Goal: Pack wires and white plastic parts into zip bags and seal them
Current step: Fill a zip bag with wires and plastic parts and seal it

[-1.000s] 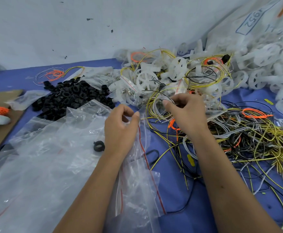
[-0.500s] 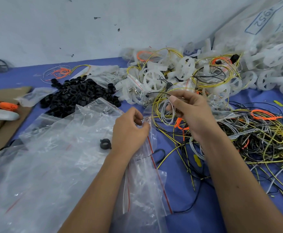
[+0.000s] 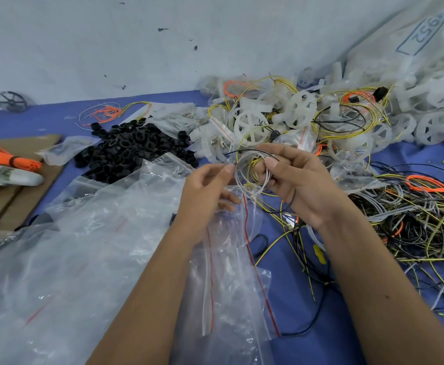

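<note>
While clear film blurs its contents, the left hand (image 3: pixel 205 191) pinches a zip bag (image 3: pixel 231 233); the right hand (image 3: pixel 294 180) grips coiled wires (image 3: pixel 249 169).

Blue table (image 3: pixel 294 306); black rings (image 3: pixel 134 151); yellow-black-grey wires (image 3: pixel 413 227); clear red-striped zip bag (image 3: pixel 236 272).

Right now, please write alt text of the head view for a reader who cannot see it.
The right hand pinches a small coil of wires above the mouth of a clear zip bag, which the left hand holds open. Behind lie white plastic parts and black rings on a blue table; loose wires lie at the right.
</note>
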`<state>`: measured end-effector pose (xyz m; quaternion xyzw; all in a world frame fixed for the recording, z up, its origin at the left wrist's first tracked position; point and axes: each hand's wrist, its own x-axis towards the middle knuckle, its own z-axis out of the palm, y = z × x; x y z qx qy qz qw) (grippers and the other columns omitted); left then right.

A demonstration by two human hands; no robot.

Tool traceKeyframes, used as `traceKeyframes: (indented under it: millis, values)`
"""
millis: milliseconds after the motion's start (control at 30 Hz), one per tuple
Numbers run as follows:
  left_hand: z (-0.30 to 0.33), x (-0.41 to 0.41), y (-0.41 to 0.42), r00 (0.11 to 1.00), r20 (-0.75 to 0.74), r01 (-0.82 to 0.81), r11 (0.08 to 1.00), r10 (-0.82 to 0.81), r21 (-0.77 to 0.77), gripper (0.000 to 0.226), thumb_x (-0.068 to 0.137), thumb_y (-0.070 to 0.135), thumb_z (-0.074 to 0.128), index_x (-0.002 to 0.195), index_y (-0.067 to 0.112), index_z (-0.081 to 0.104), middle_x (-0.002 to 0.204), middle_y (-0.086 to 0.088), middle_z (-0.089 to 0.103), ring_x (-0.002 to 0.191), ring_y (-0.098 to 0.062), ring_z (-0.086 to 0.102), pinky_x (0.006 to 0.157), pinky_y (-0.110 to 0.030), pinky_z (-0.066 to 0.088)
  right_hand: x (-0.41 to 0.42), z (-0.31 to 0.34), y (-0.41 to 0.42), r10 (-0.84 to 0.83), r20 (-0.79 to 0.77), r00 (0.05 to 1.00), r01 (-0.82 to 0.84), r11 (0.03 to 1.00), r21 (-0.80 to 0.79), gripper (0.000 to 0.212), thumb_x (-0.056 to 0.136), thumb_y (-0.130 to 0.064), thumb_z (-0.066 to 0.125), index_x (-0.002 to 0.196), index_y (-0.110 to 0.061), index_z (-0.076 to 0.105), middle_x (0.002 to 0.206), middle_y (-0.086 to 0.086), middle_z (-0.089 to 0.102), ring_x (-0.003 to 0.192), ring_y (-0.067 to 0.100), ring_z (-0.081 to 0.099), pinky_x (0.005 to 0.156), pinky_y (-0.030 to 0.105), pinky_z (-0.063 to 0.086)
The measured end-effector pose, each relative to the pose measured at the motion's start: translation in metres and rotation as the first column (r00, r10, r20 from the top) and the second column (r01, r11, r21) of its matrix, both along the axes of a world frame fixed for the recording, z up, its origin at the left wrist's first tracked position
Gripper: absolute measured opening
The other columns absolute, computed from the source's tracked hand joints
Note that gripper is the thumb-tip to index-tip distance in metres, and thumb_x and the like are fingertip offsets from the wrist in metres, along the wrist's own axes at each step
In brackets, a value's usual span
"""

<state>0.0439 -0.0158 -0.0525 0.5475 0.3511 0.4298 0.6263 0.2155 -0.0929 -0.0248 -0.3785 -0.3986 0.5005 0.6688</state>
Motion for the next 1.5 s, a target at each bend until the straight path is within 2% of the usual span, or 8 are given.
traceKeyframes:
  millis: [567,767,900,1033,1133,1233,1333,1500]
  values:
    - [-0.011,-0.001,0.007,0.986,-0.167,0.031,0.942,0.027,0.334,0.017,0.092,0.013,0.075,0.086,0.028,0.074,0.077,0.008,0.067,0.053,-0.009,0.047,0.053,-0.028,0.040,0.004,-0.004,-0.001,0.092,-0.064,0.994,-0.101,0.980,-0.169,0.023,0.085,-0.009,0.064,0.103,-0.005,0.077,0.079,0.009,0.071,0.064,0.013,0.062,0.069,0.021,0.056]
    - [-0.013,-0.002,0.011,0.989,-0.149,0.025,0.962,0.017,0.272,0.015,0.096,0.010,0.070,0.083,0.017,0.070,0.060,0.001,0.056,0.047,-0.013,0.046,0.045,-0.022,0.040,-0.002,-0.006,0.005,-0.218,0.112,0.969,0.233,0.961,-0.145,0.017,0.101,-0.002,0.055,0.106,0.001,0.070,0.080,0.012,0.076,0.067,0.019,0.068,0.069,0.029,0.057]
    - [-0.012,-0.002,0.011,0.992,-0.088,-0.078,0.984,0.093,0.160,0.017,0.099,0.010,0.065,0.083,0.012,0.065,0.055,0.001,0.054,0.045,-0.010,0.045,0.046,-0.019,0.039,-0.002,-0.010,0.008,-0.505,0.400,0.765,0.575,0.815,-0.069,0.017,0.100,-0.003,0.054,0.103,-0.003,0.071,0.077,0.006,0.077,0.064,0.017,0.070,0.062,0.030,0.057]
    - [-0.002,-0.007,0.014,0.965,0.196,-0.149,0.980,0.174,-0.132,0.016,0.102,0.006,0.059,0.087,0.008,0.065,0.064,0.002,0.059,0.048,-0.006,0.047,0.045,-0.016,0.038,0.001,-0.016,0.004,-0.442,0.892,0.092,0.718,0.650,0.248,0.014,0.088,-0.016,0.067,0.095,-0.018,0.079,0.094,0.003,0.075,0.093,0.027,0.068,0.089,0.033,0.049]
    - [0.004,-0.009,0.015,0.930,0.325,-0.094,0.967,0.170,-0.236,0.016,0.102,0.004,0.055,0.089,0.007,0.064,0.076,-0.001,0.062,0.054,-0.005,0.050,0.046,-0.014,0.042,-0.008,-0.012,0.005,-0.500,0.856,-0.128,0.613,0.639,0.465,0.017,0.082,-0.036,0.075,0.095,-0.026,0.078,0.109,-0.002,0.068,0.113,0.032,0.050,0.095,0.038,0.035]
    - [0.005,-0.006,0.011,0.930,0.336,-0.072,0.971,0.148,-0.229,0.015,0.102,0.004,0.056,0.090,0.006,0.064,0.077,-0.001,0.062,0.055,-0.006,0.052,0.047,-0.014,0.043,-0.021,-0.010,0.009,-0.445,0.894,-0.059,0.380,0.818,0.432,0.030,0.085,-0.061,0.063,0.092,-0.034,0.076,0.105,-0.014,0.068,0.111,0.024,0.050,0.091,0.039,0.031]
    - [0.007,-0.007,0.008,0.932,0.330,-0.085,0.976,0.150,-0.202,0.015,0.102,0.005,0.057,0.089,0.007,0.065,0.075,0.000,0.062,0.056,-0.006,0.053,0.048,-0.015,0.044,-0.030,-0.015,0.012,-0.256,0.962,0.099,0.129,0.961,0.243,0.023,0.088,-0.042,0.073,0.080,-0.021,0.076,0.073,-0.006,0.066,0.082,0.025,0.055,0.078,0.046,0.046]
    - [0.009,-0.010,0.011,0.899,0.358,-0.193,0.962,0.251,-0.191,0.016,0.102,0.005,0.058,0.088,0.008,0.065,0.076,-0.001,0.066,0.057,-0.008,0.055,0.052,-0.016,0.048,-0.022,-0.017,0.010,-0.215,0.975,0.054,0.322,0.928,0.187,0.031,0.094,-0.030,0.067,0.070,-0.010,0.064,0.063,0.005,0.058,0.067,0.031,0.055,0.062,0.040,0.046]
